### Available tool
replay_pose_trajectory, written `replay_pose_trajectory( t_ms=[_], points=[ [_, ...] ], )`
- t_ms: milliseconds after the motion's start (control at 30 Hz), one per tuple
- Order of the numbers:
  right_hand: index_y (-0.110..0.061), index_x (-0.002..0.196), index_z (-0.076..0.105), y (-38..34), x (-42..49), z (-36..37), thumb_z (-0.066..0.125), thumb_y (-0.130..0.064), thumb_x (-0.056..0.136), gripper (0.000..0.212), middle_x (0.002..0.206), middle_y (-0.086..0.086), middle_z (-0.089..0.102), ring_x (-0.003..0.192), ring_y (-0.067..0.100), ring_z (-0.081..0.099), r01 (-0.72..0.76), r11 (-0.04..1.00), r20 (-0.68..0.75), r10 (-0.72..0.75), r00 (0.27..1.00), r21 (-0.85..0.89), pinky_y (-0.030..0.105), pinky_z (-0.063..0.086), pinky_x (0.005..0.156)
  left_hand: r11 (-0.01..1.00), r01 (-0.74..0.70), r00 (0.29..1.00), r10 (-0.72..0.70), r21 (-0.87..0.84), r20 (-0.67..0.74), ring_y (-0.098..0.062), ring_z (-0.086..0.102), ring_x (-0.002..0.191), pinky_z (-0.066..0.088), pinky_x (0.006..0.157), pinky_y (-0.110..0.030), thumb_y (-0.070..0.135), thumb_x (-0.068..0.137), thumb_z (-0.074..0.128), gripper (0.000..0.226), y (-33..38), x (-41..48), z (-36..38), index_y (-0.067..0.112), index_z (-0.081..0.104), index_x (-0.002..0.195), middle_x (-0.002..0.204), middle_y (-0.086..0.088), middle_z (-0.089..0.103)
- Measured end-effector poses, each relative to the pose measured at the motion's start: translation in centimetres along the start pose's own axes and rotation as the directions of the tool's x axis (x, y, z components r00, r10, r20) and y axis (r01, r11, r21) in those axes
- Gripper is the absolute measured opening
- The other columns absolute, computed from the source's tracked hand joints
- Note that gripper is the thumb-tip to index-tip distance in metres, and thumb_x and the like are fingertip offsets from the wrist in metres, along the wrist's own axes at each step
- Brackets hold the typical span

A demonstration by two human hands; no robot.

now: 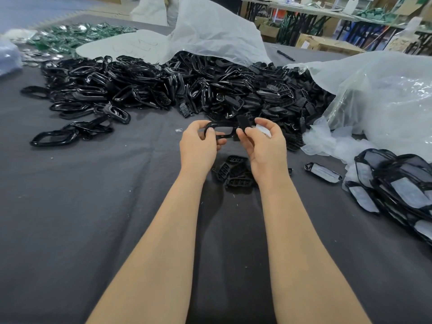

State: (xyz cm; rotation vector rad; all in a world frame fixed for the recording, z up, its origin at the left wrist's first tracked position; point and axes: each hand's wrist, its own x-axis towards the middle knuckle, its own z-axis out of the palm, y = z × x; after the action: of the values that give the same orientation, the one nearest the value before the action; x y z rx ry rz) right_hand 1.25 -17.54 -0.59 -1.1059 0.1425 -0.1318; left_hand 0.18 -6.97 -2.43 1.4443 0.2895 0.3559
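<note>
While the left hand (198, 146) gripped one end of a frame (222, 124) above the counter (93, 206), right hand (261, 146) pinched a blurred insert (243, 122) at its other end, the join hidden

**My workshop, past the table**

I sit at a wide table draped in dark grey cloth (70, 218). Behind it, far right, stand long pale-topped workbenches on dark metal legs (311, 11), with brown cardboard boxes (327, 44) below them. A bulging white woven sack (149, 9) sits at the back. The light is soft and even.
</note>
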Motion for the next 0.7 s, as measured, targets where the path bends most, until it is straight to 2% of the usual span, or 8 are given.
replay_pose_trajectory(
  t_ms=[67,167,267,333,433,500,600,700],
  points=[
    [-0.010,0.099,0.059,-0.22,-0.01,-0.11,0.046,0.012,0.091,0.026,0.088,0.006,0.059,0.074,0.011,0.063,-0.049,0.998,0.055,0.046,0.997,0.044,0.019,0.057,0.069,1.000,-0.003,1.000,0.003,0.000,0.001,-0.005,0.069,0.067,0.057,0.072,-0.024,0.008,0.100,0.043,0.014,-0.05,0.04,0.01,0.020,0.051,0.103,0.083,0.002,0.067],
    [-0.007,0.093,0.064,-0.45,-0.24,-0.12,0.045,0.009,0.093,0.025,0.080,-0.001,0.062,0.074,0.013,0.060,-0.117,0.991,0.080,0.112,0.991,0.068,0.018,0.056,0.065,1.000,-0.003,1.000,0.003,0.003,0.005,-0.006,0.069,0.068,0.057,0.073,-0.024,0.008,0.100,0.043,0.014,-0.10,0.07,-0.01,0.020,0.050,0.104,0.084,0.001,0.068],
    [-0.015,0.088,0.060,-0.50,-0.37,-0.10,0.050,0.002,0.094,0.021,0.073,-0.003,0.059,0.063,0.008,0.055,-0.128,0.991,0.045,0.130,0.991,-0.030,0.016,0.051,0.056,1.000,-0.006,1.000,0.006,0.010,0.006,-0.005,0.069,0.067,0.057,0.072,-0.024,0.008,0.100,0.044,0.014,-0.11,0.04,0.03,0.020,0.050,0.104,0.082,0.002,0.068],
    [-0.017,0.095,0.057,-0.44,-0.34,-0.10,0.049,0.000,0.094,0.019,0.074,-0.002,0.055,0.061,0.007,0.052,-0.115,0.989,0.032,0.118,0.992,-0.097,0.015,0.046,0.052,1.000,-0.007,1.000,0.007,0.012,0.005,-0.005,0.069,0.067,0.057,0.072,-0.024,0.008,0.100,0.044,0.014,-0.12,0.02,0.06,0.019,0.050,0.104,0.081,0.003,0.067],
    [-0.026,0.112,0.055,-0.50,-0.25,-0.13,0.044,0.001,0.096,0.034,0.072,-0.001,0.052,0.058,0.006,0.050,-0.090,0.992,0.074,0.096,0.993,-0.084,0.016,0.045,0.055,1.000,-0.011,1.000,0.010,0.022,0.009,-0.003,0.068,0.065,0.057,0.070,-0.021,0.008,0.100,0.043,0.014,-0.08,0.02,0.05,0.018,0.051,0.106,0.082,0.003,0.067],
    [-0.027,0.111,0.059,-0.60,-0.37,-0.11,0.039,0.003,0.097,0.039,0.068,-0.001,0.051,0.054,0.005,0.051,-0.099,0.993,0.148,0.108,0.983,-0.068,0.016,0.046,0.054,0.999,-0.011,1.000,0.010,0.030,0.011,-0.002,0.068,0.064,0.056,0.069,-0.020,0.008,0.100,0.044,0.014,0.00,0.01,0.00,0.017,0.051,0.107,0.083,0.003,0.068],
    [-0.020,0.105,0.062,-0.45,-0.74,0.06,0.040,0.003,0.095,0.033,0.068,0.000,0.057,0.055,0.006,0.058,-0.136,0.985,0.237,0.157,0.959,-0.102,0.018,0.051,0.057,0.999,-0.014,1.000,0.013,0.044,0.011,0.000,0.068,0.064,0.057,0.068,-0.019,0.008,0.099,0.046,0.014,0.07,-0.04,-0.07,0.020,0.052,0.105,0.083,0.004,0.067],
    [-0.018,0.102,0.056,-0.11,-0.73,0.24,0.048,0.001,0.094,0.022,0.076,0.003,0.063,0.061,0.008,0.064,-0.055,0.987,0.201,0.085,0.976,-0.154,0.019,0.054,0.060,0.998,-0.024,1.000,0.023,0.064,0.016,0.004,0.067,0.063,0.056,0.068,-0.017,0.009,0.099,0.046,0.015,0.07,-0.09,-0.11,0.021,0.052,0.106,0.082,0.005,0.067]
  ],
)
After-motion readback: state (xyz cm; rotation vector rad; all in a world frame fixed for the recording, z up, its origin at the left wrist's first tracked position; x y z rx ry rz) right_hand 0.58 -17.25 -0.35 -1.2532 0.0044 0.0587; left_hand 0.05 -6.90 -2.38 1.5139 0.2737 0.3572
